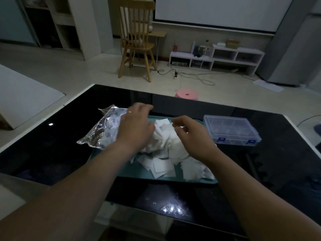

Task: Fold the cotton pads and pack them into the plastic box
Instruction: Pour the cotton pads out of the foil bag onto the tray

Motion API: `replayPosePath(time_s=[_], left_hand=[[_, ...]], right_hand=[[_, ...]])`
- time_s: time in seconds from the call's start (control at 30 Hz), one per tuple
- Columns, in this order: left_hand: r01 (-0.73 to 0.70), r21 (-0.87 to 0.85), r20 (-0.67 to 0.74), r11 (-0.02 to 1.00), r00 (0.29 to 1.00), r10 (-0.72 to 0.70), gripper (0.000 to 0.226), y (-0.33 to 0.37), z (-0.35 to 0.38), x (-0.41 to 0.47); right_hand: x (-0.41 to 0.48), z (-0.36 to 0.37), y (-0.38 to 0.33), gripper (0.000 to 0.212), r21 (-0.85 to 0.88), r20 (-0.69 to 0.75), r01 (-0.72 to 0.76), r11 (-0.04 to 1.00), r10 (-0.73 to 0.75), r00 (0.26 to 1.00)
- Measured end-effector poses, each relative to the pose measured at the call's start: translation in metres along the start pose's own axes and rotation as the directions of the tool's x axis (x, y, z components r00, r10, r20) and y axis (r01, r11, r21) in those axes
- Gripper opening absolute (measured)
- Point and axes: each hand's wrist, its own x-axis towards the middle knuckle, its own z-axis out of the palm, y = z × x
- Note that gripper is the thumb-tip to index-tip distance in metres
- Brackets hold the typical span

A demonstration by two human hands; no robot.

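Both arms reached up frame. Right hand (191, 136), fingers curled, nothing held, sat right above pads (163, 166). Left hand (137, 126), fingers spread loose, beside them. Box (231, 129) right, shut.

A home living room: beyond the glossy black glass table (52, 153) stand a wooden spindle-back chair (136, 39), pink plastic stool (186, 95) and low white shelf unit (217, 58).

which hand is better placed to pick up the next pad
Probably the right hand: its curled fingers hover right over the pads in the tray, on the box side. The left hand sits farther left, by the bag.
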Motion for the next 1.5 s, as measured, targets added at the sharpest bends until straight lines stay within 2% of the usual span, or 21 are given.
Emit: replayPosePath(time_s=[0.07,0.13,0.23,0.3,0.37,0.47,0.53,0.63,0.7,0.77,0.83,0.93,1.1,1.17,1.27,1.33,1.5], left_hand=[[-0.121,-0.014,0.030,0.993,0.992,0.121,0.046,0.024,0.017,-0.004],[-0.272,-0.027,0.063,0.962,0.960,0.273,0.042,0.047,0.036,-0.010],[-0.486,0.004,0.203,0.874,0.856,0.475,0.047,0.074,0.068,-0.027],[-0.572,0.017,0.320,0.820,0.780,0.538,0.054,0.091,0.089,-0.035],[-0.629,0.036,0.400,0.777,0.721,0.566,0.062,0.105,0.101,-0.035],[-0.665,0.069,0.480,0.744,0.676,0.559,0.063,0.123,0.115,-0.033],[-0.639,0.100,0.494,0.763,0.697,0.519,0.053,0.124,0.121,-0.032],[-0.601,0.198,0.471,0.774,0.751,0.463,0.040,0.114,0.121,-0.028],[-0.576,0.258,0.448,0.776,0.783,0.432,0.050,0.112,0.119,-0.024],[-0.555,0.239,0.404,0.797,0.803,0.438,0.063,0.121,0.118,-0.023],[-0.593,0.167,0.411,0.788,0.768,0.491,0.066,0.135,0.122,-0.027],[-0.652,0.143,0.501,0.745,0.697,0.513,0.059,0.148,0.133,-0.036],[-0.632,0.145,0.567,0.761,0.684,0.460,0.046,0.145,0.127,-0.034],[-0.580,0.099,0.541,0.809,0.713,0.446,0.037,0.144,0.121,-0.027],[-0.318,-0.128,0.355,0.940,0.870,0.342,0.034,0.146,0.119,-0.009],[-0.139,-0.234,0.323,0.962,0.922,0.212,0.039,0.147,0.126,0.005],[0.086,-0.321,0.475,0.943,0.876,0.082,0.049,0.149,0.147,0.034]], right_hand=[[0.000,-0.010,0.002,0.026,0.072,-0.025,-0.011,0.997,0.013,1.000],[0.002,-0.029,0.014,0.024,0.119,-0.103,-0.076,0.990,0.088,0.991],[0.002,-0.058,0.046,0.019,0.171,-0.249,-0.213,0.962,0.251,0.935],[-0.003,-0.075,0.070,0.018,0.275,-0.296,-0.305,0.912,0.382,0.876],[-0.010,-0.082,0.088,0.020,0.297,-0.293,-0.377,0.877,0.460,0.838],[-0.014,-0.086,0.112,0.021,0.147,-0.338,-0.410,0.900,0.435,0.834],[-0.013,-0.089,0.126,0.022,0.024,-0.374,-0.432,0.902,0.409,0.833],[-0.013,-0.101,0.147,0.032,-0.072,-0.425,-0.473,0.878,0.403,0.811],[-0.014,-0.111,0.161,0.039,-0.154,-0.436,-0.506,0.848,0.401,0.805],[-0.014,-0.118,0.172,0.045,-0.193,-0.431,-0.522,0.831,0.406,0.806],[-0.014,-0.119,0.179,0.047,-0.184,-0.374,-0.547,0.817,0.456,0.807],[-0.017,-0.114,0.187,0.042,-0.157,-0.267,-0.570,0.806,0.521,0.811],[-0.030,-0.120,0.185,0.023,-0.162,-0.299,-0.554,0.817,0.494,0.816],[-0.035,-0.124,0.186,0.020,-0.150,-0.326,-0.551,0.821,0.485,0.811],[-0.038,-0.129,0.187,0.024,-0.061,-0.367,-0.538,0.841,0.482,0.795],[-0.038,-0.130,0.186,0.023,0.005,-0.361,-0.532,0.847,0.498,0.789],[-0.038,-0.125,0.189,0.018,0.064,-0.329,-0.535,0.842,0.524,0.786]])
